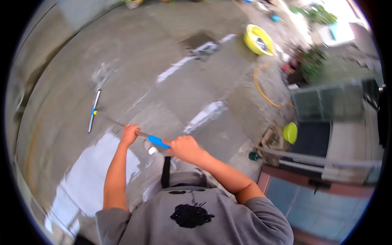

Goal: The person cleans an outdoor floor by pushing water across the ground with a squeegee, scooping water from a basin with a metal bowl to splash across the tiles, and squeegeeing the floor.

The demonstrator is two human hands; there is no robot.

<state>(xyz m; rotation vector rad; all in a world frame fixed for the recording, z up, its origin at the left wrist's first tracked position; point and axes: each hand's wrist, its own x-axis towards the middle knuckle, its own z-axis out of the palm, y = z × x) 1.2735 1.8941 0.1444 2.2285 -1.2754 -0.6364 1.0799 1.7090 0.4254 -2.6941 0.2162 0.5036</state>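
Note:
Both of my hands are wrapped around the pole of a floor squeegee (154, 141). My left hand (130, 134) is closed lower on the pole, towards the head. At the blue grip near the top end, my right hand (183, 148) is closed too. The thin pole slants away to the left and joins the squeegee's long narrow head (94, 111) at a yellow joint. That head rests on the grey concrete floor (134, 73), with a whitish wet splash just beyond one end of it.
Bright white patches (102, 167) lie on the floor; I cannot tell foam from sunlight. A yellow basin (266, 45) holding something stands at the back right. Near it curves an orange hose (261, 87). A lime-green bowl (290, 133) and potted plants (312, 61) line the right side.

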